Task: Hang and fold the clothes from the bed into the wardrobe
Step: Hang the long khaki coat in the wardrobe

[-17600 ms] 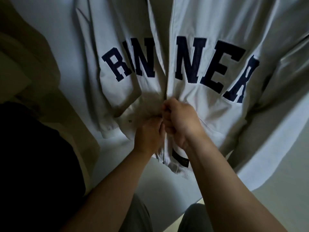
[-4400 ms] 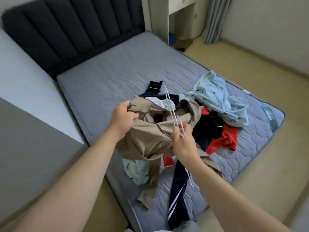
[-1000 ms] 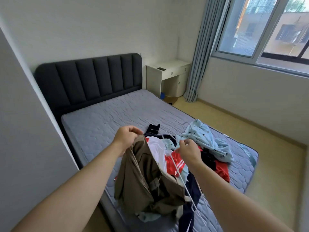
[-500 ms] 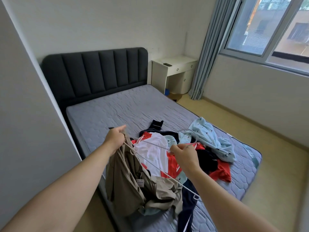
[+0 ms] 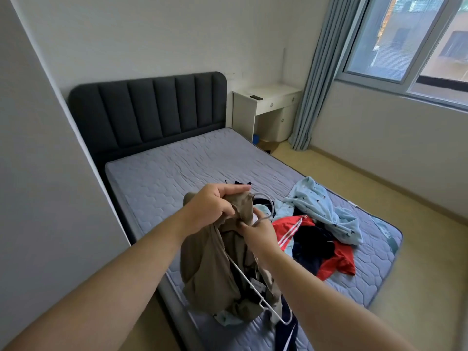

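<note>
Fingers (image 5: 235, 190) of left hand (image 5: 210, 206) gripping garment (image 5: 210, 269); right hand (image 5: 260, 234) pinching hanger (image 5: 272, 205). Hanging unfinished; pile (image 5: 314, 239) waiting on bed (image 5: 177, 168); wardrobe out of view.

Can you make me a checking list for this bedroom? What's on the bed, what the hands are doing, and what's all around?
Surface: grey quilted mattress, no bedding, against a dark padded headboard.
Job's things: khaki garment held up over the bed's near edge, a white wire hanger partly inside it; light blue garment, red striped garment and navy garment heaped on the mattress.
Clutter: small dark object on the white desk.
Hands: left hand grips the khaki garment's top; right hand holds the hanger below its hook.
Cables: nothing seen.
Surroundings: grey-blue curtain, window, pale floor.
</note>
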### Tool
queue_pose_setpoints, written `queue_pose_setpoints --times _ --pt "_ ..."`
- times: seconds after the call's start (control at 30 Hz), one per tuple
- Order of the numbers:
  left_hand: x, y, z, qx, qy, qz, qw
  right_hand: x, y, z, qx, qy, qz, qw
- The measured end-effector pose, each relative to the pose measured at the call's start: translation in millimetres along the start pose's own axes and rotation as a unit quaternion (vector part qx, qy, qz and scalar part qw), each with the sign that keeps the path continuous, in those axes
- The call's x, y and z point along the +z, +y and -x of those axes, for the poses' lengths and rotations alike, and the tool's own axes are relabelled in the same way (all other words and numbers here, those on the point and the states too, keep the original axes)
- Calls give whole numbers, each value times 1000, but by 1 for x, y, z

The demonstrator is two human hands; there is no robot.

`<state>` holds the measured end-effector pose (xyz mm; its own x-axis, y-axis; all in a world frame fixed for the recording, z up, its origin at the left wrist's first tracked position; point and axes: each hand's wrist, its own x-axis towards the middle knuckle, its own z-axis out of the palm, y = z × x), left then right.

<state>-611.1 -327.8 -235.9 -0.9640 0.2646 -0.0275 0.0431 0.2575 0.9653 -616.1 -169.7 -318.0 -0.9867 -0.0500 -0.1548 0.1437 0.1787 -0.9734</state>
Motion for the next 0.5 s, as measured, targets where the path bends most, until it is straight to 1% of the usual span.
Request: queue_pose_setpoints --times 0.07,0.1,0.17,0.23,0.27,0.3,0.33,0.4,0.47,0.5 --pt "-1 2 2 -16 -5 78 997 2 -5 0 26 -22 -74 997" --pt "-1 1 2 -20 -7 103 994 3 -9 0 44 -28 -92 994" --pt "1 -3 1 -29 24 96 995 5 -13 -1 77 -11 -90 993" --pt "3 -11 -2 -39 95 33 994 6 -16 -5 84 15 -109 990" --pt "2 -15 -3 -53 116 8 992 5 -17 -7 81 28 -115 990" --pt "-1 -19 -3 -71 118 -16 990 4 -18 -8 74 42 -117 989" --pt "-4 -23 -2 -90 104 -47 989 1 -20 -8 67 54 -117 989" --pt "-10 -29 2 -104 60 -146 982 -3 -24 -9 49 67 -110 990" --pt "-11 -31 5 -73 48 -253 963 -5 -27 -11 11 68 -64 996" --pt "-9 -31 6 -46 65 -299 951 -5 -30 -11 -14 65 -34 997"
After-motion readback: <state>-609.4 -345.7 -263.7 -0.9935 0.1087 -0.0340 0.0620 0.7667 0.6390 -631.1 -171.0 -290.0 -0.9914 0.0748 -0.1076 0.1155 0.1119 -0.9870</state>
